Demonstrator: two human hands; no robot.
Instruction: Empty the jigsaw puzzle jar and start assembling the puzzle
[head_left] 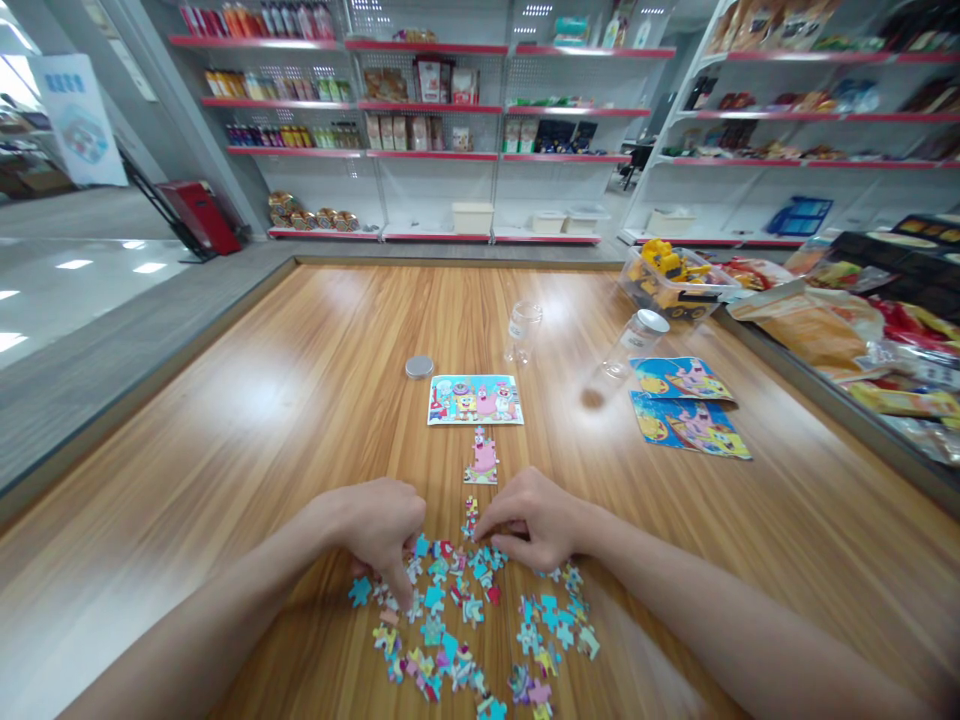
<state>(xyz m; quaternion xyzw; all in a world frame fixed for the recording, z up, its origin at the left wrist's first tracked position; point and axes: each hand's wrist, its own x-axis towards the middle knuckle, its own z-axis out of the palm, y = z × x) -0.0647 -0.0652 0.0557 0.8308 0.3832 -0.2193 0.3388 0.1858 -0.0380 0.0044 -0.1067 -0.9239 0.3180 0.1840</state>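
Note:
Loose jigsaw puzzle pieces [433, 630], mostly light blue with some pink, yellow and red, lie scattered near me. My left hand [386, 530] is over their left side, one digit stretched down onto the pieces and the other fingers partly hidden. My right hand [538, 522] reaches in from the right; its index fingertip touches the lower end of a small joined yellow-and-red strip [471, 508], with the thumb apart. Just beyond is a joined pink section [481, 458]. Above that lies the rectangular cartoon reference picture [475, 400].
A grey lid [419, 367], an upright clear jar [523, 332] and a tipped jar with a white lid [636, 340] are farther back. Two blue cartoon sheets [690, 425] lie right, below a plastic box of yellow toy vehicles [675, 280]. Snack packages [832, 320] line the right edge.

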